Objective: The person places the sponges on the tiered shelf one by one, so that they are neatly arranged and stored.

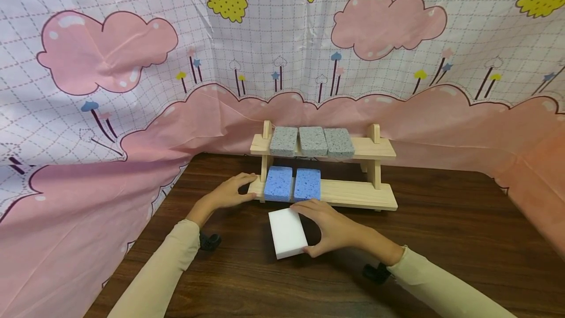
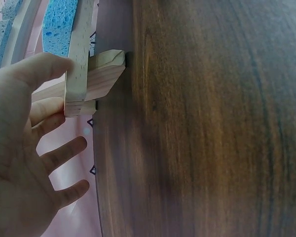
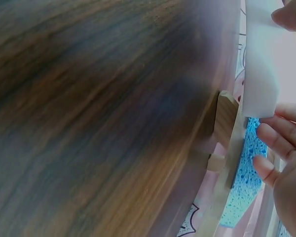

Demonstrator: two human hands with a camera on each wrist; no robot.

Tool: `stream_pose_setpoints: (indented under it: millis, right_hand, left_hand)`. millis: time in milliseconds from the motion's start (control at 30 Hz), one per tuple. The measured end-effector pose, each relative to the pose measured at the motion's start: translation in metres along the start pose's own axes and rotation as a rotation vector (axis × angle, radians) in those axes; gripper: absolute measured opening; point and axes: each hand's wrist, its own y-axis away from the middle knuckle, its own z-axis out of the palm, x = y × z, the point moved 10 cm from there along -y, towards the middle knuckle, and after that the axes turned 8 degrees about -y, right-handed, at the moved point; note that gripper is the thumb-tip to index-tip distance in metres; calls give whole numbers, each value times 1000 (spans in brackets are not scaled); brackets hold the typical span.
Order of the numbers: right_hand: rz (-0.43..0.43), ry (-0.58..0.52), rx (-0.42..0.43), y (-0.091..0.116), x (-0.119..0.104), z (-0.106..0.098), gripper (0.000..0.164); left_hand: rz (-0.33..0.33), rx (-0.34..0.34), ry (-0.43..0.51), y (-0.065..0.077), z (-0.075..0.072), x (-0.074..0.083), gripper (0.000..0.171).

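Note:
In the head view my right hand (image 1: 335, 227) holds a white sponge block (image 1: 288, 233) between thumb and fingertips, tilted above the table in front of the rack. The right wrist view shows the white block (image 3: 260, 64) close up, with the fingers of the right hand (image 3: 291, 163) at its edge. My left hand (image 1: 227, 193) pinches the left end of the lower board of a two-tier wooden rack (image 1: 353, 193); the left wrist view has its thumb and forefinger at the board end (image 2: 78, 86). Two blue sponges (image 1: 279, 183) stand side by side on that lower tier, toward the left.
Three grey sponges (image 1: 313, 141) line the upper tier (image 1: 368, 147), left of its right-hand post. Dark wood-grain table (image 1: 450, 220) extends around the rack. Behind hangs a pink and white patterned cloth (image 1: 273, 112). Black wrist straps (image 1: 209, 242) show on both arms.

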Motion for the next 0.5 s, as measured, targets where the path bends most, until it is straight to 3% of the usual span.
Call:
stream_pose_setpoints:
  millis: [500]
  right_hand:
    - [25,11,17,19,5,-18,96]
  left_hand:
    - [3,0,-1,-1,1,-1,66]
